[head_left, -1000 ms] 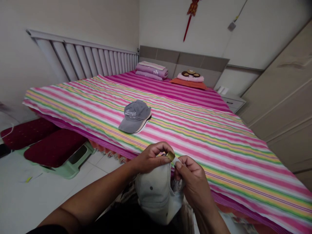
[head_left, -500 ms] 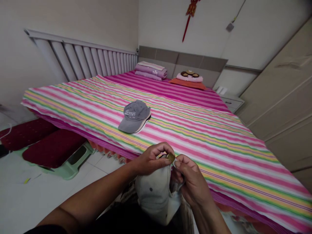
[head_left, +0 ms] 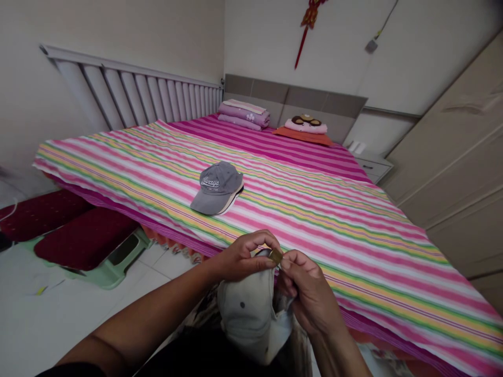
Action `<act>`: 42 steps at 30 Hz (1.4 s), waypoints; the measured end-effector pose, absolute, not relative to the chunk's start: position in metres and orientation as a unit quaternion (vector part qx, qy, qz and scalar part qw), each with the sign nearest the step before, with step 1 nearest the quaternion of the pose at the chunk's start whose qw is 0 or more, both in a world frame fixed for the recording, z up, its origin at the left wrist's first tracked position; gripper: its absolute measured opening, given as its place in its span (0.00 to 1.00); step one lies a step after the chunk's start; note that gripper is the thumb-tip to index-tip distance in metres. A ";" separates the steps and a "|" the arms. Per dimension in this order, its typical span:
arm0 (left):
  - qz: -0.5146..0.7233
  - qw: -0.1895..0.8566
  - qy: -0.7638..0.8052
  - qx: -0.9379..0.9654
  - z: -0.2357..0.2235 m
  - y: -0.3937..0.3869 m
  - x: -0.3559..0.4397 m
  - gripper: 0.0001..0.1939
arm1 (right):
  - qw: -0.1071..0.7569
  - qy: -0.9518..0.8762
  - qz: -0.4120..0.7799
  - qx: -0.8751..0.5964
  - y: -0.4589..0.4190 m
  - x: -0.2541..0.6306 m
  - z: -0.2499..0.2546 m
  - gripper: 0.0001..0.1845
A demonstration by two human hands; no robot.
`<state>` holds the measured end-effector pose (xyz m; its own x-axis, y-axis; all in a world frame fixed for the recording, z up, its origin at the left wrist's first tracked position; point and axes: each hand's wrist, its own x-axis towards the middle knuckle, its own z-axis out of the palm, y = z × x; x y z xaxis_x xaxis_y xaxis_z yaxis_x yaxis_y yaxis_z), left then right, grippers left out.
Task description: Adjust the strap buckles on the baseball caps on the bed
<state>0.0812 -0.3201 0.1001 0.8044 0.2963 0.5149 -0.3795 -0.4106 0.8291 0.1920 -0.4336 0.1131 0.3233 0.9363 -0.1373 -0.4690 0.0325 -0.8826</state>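
Recording two bare hands at close work over the near edge of a bed; the left hand [head_left: 243,256] is clenched, its fingers curled over the upper edge of an off-white baseball cap [head_left: 247,309], which sits at 6 o'clock at the bottom of the view with one eyelet showing; the right hand [head_left: 310,290] is grasping, pinching a small brass buckle [head_left: 275,256] at the cap's upper edge between thumb and fingers; the fingers hide how the buckle joins the cap, so that cannot be told. Status as found: neither hand has released, and the cap and buckle remain in hand, not set down; a grey baseball cap [head_left: 217,188] with pale lettering lies at 12 o'clock on a striped bedsheet [head_left: 334,230], untouched by either hand and well apart from them. Count: two caps, one buckle, two hands; two maroon cushions [head_left: 84,241] at 9 to 10 o'clock, the nearer resting on one mint-green plastic stool [head_left: 121,259]; one stack of folded purple bedding [head_left: 243,115] at 12 o'clock against the headboard [head_left: 294,99]; one orange pillow [head_left: 302,136] at 1 o'clock; one nightstand [head_left: 373,167] just beside the bed at 1 to 2 o'clock; one cream wardrobe [head_left: 444,157] at 2 to 3 o'clock.
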 end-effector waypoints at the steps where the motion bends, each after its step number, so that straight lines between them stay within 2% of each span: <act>1: 0.310 0.537 -0.030 0.784 0.100 -0.320 0.081 0.13 | 0.668 -0.256 0.532 -0.454 -0.434 0.193 0.114 0.12; 9: 0.314 0.592 -0.018 0.742 0.097 -0.320 0.079 0.12 | 0.632 -0.310 0.519 -0.484 -0.435 0.197 0.114 0.12; 16: 0.312 0.559 -0.022 0.768 0.098 -0.319 0.080 0.12 | 0.655 -0.278 0.522 -0.471 -0.432 0.193 0.111 0.12; 23: 0.320 0.611 -0.007 0.724 0.095 -0.321 0.080 0.12 | 0.655 -0.281 0.523 -0.467 -0.431 0.192 0.112 0.12; 31: 0.347 0.538 -0.013 0.768 0.097 -0.320 0.084 0.10 | 0.672 -0.254 0.542 -0.435 -0.430 0.192 0.111 0.13; 37: 0.344 0.542 0.002 0.767 0.100 -0.321 0.086 0.11 | 0.650 -0.333 0.494 -0.472 -0.432 0.200 0.110 0.11; 42: 0.340 0.534 0.003 0.774 0.100 -0.324 0.090 0.11 | 0.661 -0.327 0.476 -0.480 -0.431 0.201 0.112 0.12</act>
